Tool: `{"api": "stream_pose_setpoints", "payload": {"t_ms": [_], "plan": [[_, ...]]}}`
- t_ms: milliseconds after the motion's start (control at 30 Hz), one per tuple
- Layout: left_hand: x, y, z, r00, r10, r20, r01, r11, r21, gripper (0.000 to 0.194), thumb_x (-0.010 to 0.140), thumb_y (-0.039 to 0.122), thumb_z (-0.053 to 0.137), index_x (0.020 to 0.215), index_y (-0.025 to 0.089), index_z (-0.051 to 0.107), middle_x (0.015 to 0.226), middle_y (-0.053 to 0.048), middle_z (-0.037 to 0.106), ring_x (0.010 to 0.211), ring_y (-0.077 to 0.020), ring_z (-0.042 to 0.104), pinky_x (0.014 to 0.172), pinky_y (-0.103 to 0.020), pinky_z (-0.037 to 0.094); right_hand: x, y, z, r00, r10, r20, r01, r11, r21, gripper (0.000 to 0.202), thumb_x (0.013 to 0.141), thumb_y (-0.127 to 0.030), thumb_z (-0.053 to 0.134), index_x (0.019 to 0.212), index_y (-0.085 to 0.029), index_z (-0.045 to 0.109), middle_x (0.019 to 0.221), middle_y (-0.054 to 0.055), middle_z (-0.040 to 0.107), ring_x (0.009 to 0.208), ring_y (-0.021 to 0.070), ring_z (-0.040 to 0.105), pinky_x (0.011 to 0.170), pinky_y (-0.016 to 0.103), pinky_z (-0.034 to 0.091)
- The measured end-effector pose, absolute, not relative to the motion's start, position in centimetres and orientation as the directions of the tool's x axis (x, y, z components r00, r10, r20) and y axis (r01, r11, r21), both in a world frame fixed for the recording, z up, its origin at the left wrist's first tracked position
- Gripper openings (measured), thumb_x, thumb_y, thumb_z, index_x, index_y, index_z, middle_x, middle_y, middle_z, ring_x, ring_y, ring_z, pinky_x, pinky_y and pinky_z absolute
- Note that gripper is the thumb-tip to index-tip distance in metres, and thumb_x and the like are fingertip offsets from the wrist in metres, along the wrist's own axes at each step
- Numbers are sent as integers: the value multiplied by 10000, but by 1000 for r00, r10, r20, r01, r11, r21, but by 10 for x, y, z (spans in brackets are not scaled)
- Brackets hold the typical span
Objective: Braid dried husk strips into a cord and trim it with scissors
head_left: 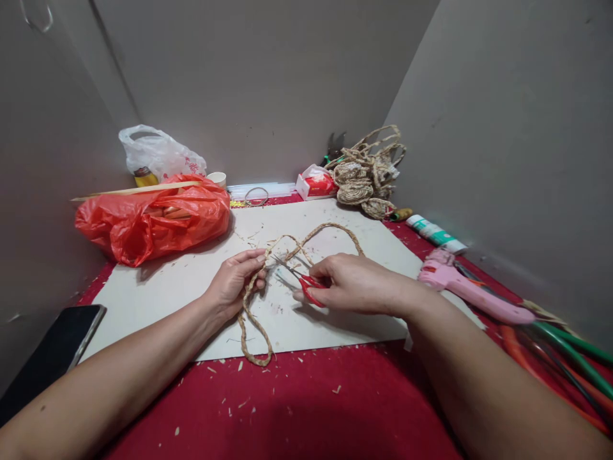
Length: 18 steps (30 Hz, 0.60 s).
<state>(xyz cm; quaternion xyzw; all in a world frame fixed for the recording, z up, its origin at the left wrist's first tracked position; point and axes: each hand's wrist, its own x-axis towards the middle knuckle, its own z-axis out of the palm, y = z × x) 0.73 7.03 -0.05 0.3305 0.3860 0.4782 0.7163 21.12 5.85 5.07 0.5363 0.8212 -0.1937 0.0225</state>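
A tan braided straw rope [257, 324] hangs in a loop from my left hand [235, 279], pinched between the thumb and fingers. The rest of it curves away over the white board [306, 335] and passes behind my right hand. My right hand [352, 284] is closed around the red handles of a pair of scissors [310, 289]. The scissors' blades are parted and point left, close to the rope at my left fingertips. Whether a blade touches the rope I cannot tell.
A red plastic bag [191, 214] and a white plastic bag [167, 153] stand back left. Bundled straw rope [357, 182] lies beside a tissue pack [318, 184] at the back. A pink glue gun [472, 291] lies right, a phone [52, 351] left. Straw scraps litter the red cloth [287, 409].
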Motion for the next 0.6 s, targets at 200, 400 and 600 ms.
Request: {"api": "stream_pose_setpoints", "payload": {"t_ms": [200,400,600], "plan": [[7,70,-2,283,938,-198,-404,304,863,202,687,124,695,859,121,589,584,8,552,488,-56,512,461,-152,395,210,66,40,-533,787,-312,755,276,-595,484,745,-616,507,572,-165,527,504,-34,400,482,88,322,471,236,253],[8,68,1,276,943,-188,-415,294,861,199,702,159,691,869,120,589,664,-18,595,523,-73,554,460,-166,408,211,71,37,-515,823,-239,630,175,-757,488,746,-612,520,546,-172,460,494,-54,322,468,71,257,451,231,205],[9,68,0,254,949,-188,-380,277,883,224,676,142,709,867,104,600,633,2,575,469,-49,502,437,-164,394,211,71,40,-448,866,-221,656,150,-740,493,726,-608,546,518,-179,420,482,-55,306,467,72,251,447,241,200]]}}
